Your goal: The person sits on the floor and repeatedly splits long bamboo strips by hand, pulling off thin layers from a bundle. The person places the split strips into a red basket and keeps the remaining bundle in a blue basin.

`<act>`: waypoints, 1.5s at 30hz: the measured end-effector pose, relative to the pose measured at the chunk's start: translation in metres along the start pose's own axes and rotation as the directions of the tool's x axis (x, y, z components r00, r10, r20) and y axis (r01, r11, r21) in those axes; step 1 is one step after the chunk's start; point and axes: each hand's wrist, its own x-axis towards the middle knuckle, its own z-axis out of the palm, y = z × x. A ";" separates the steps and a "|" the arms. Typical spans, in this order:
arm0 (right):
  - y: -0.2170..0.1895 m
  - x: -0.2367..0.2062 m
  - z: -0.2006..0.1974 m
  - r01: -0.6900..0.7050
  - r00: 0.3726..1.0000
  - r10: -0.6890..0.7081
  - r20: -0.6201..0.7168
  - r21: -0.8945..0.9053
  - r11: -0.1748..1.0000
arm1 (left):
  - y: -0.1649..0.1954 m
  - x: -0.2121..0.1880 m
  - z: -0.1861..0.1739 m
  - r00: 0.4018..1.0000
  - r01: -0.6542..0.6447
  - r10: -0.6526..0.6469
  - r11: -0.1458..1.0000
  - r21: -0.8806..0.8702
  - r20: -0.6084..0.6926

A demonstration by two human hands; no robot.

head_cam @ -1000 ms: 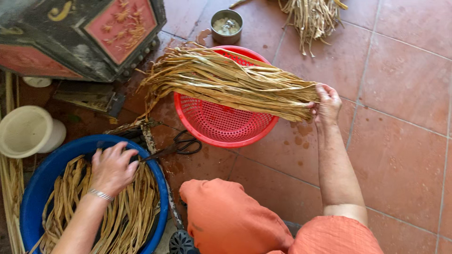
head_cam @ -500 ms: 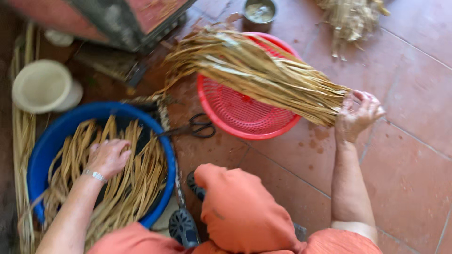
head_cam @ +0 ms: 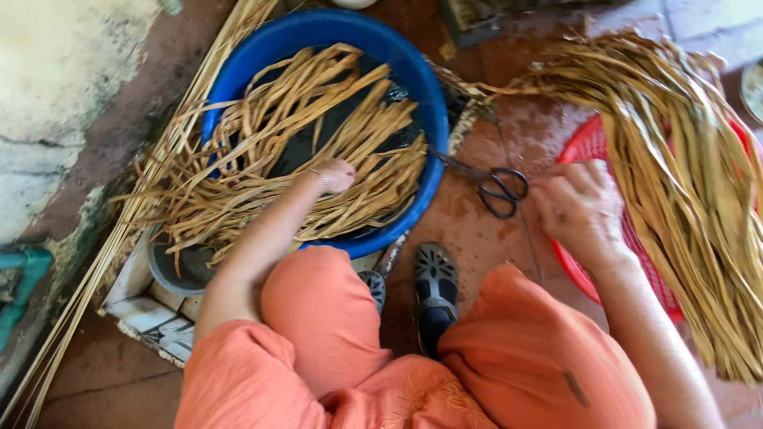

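We see a thick bundle of flat, pale yellow-brown strips, dry-looking and ribbon-like, fanning across the right side of the view. It lies over a red mesh basket, which shows only as a curved rim and a patch of wall beneath the strips. Our right hand sits at the inner edge of this bundle with its fingers curled closed, seemingly pinching a few strips, though we cannot tell exactly how many it grips.

Our left hand reaches into a round blue tub on the floor ahead. It rests among more strips of the same kind, which are heaped loosely there and spill over the tub's left rim. The fingers are buried in the heap, so we cannot tell whether they are spread or gripping. A thin bracelet circles the wrist.

Between the tub and the red basket, black-handled scissors lie on the reddish tiled floor, just beside the right hand. Long thin stalks run along the left, next to a worn pale wall. Below, knees in orange cloth fill the foreground, with a dark sandal between them.
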 end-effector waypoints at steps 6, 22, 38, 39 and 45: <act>-0.033 0.078 0.022 0.241 0.933 -0.246 0.264 0.051 0.969 | -0.009 0.027 0.040 0.975 -0.075 0.044 0.988 -0.137 -0.218; -0.061 0.155 0.118 0.220 0.759 -0.248 0.603 0.121 0.968 | 0.004 0.024 0.051 0.929 0.216 -0.208 0.976 -0.008 -0.308; -0.024 0.133 0.149 -0.836 0.549 0.388 0.740 0.495 0.237 | 0.065 0.002 0.002 0.905 -0.425 0.104 0.222 -0.877 -0.412; -0.025 0.136 0.146 -0.794 0.597 0.392 0.700 0.585 0.164 | 0.071 -0.002 -0.001 0.891 -0.453 0.152 0.215 -0.865 -0.429; -0.047 0.152 0.116 -0.677 0.714 0.389 0.582 0.715 0.173 | 0.112 -0.014 -0.035 0.828 -0.510 0.345 0.134 -0.850 -0.442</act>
